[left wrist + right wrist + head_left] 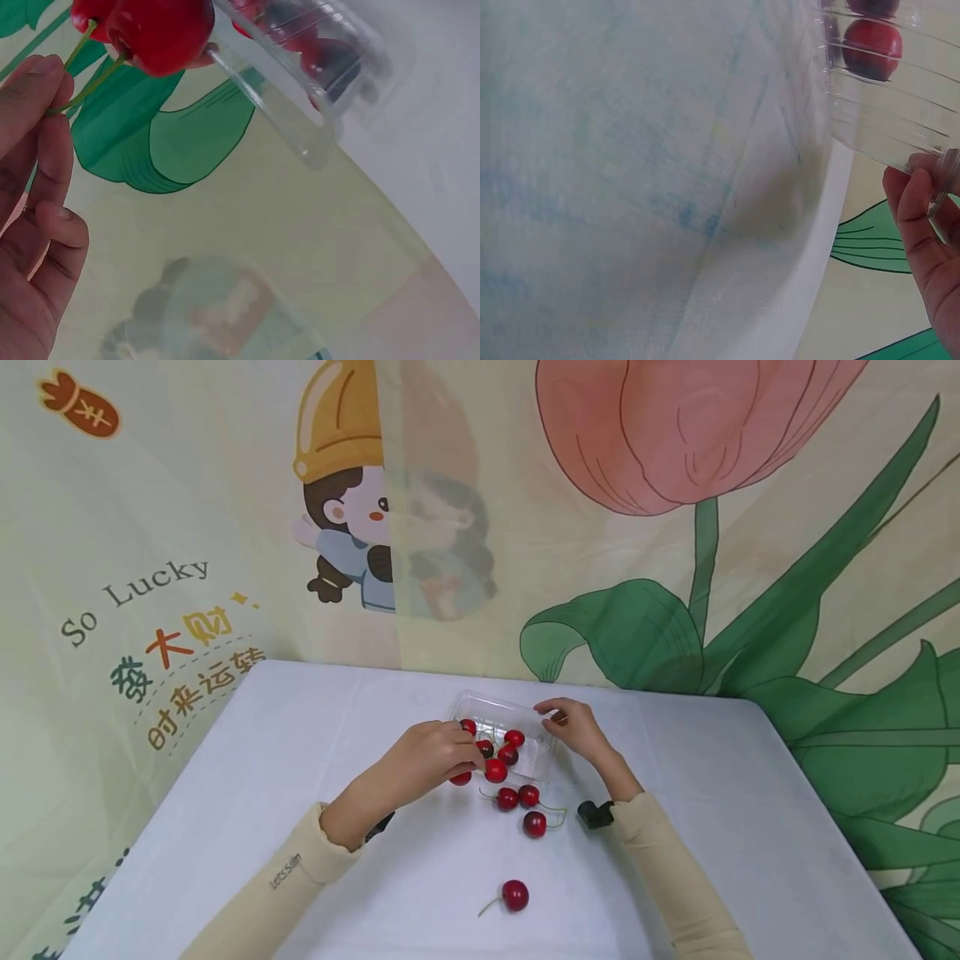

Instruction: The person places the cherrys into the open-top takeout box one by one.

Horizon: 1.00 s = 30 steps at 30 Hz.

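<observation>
My left hand point(435, 756) pinches the thin green stems of two red cherries point(165, 34) between thumb and fingers. In the head view these cherries point(496, 770) hang at the near edge of a clear plastic box point(534, 764). Several dark red cherries point(513, 738) lie inside the box, partly hidden behind my left hand. At the box's right side, my right hand point(576, 727) grips its rim between thumb and fingers, as the right wrist view shows. Through the ribbed wall there, a cherry point(873, 49) is visible.
Just in front of the box, three loose cherries point(528, 795) with stems lie on the white tablecloth point(360, 893). Another single cherry point(515, 896) lies closer to me. A printed cloth backdrop point(480, 643) hangs behind the table's far edge.
</observation>
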### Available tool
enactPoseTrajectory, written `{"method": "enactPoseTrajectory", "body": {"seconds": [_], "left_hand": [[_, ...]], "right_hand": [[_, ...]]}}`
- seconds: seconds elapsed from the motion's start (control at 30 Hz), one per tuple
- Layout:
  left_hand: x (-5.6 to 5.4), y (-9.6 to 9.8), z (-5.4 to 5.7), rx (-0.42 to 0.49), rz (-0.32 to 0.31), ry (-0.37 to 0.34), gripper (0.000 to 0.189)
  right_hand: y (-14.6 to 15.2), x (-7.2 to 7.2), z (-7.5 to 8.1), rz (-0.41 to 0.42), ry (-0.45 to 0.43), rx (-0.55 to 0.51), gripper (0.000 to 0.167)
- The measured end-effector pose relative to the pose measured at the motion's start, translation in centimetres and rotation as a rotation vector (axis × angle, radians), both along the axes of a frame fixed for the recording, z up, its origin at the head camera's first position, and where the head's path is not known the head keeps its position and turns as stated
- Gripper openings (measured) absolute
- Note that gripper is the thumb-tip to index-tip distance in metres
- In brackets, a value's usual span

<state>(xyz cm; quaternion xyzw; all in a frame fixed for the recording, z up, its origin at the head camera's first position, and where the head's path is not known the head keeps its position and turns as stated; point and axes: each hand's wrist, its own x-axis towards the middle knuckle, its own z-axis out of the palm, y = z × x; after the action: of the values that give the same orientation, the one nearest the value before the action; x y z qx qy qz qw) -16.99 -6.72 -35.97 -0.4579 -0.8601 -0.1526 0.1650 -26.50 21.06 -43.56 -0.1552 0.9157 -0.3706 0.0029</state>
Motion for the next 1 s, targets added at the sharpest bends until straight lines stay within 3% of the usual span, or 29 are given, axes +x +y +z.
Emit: {"method": "enactPoseTrajectory", "body": {"seconds": [0.2,0.37,0.53,0.7,0.87,1.0], "left_hand": [[-1.3,1.1,0.1,0.007,0.016,0.018,0.014],[-3.3,1.9,-0.2,0.014,0.045,-0.056,0.014],[-5.8,2.8,-1.1,0.015,0.103,-0.113,0.014],[-7.8,3.5,-2.4,0.040,0.117,-0.111,0.016],[-8.8,3.8,-3.6,0.042,0.105,-0.112,0.016],[-9.0,3.8,-4.3,0.010,0.130,-0.153,0.017]], "right_hand": [[0.1,0.0,0.0,0.015,0.001,0.008,0.026],[0.0,-0.1,0.0,0.016,0.004,0.009,0.027],[-0.1,-0.1,0.1,0.013,-0.007,0.005,0.027],[-0.1,0.0,0.1,0.011,-0.022,0.011,0.027],[0.0,-0.1,0.0,0.013,-0.010,0.014,0.027],[-0.1,0.0,0.0,0.013,-0.006,0.012,0.027]]}}
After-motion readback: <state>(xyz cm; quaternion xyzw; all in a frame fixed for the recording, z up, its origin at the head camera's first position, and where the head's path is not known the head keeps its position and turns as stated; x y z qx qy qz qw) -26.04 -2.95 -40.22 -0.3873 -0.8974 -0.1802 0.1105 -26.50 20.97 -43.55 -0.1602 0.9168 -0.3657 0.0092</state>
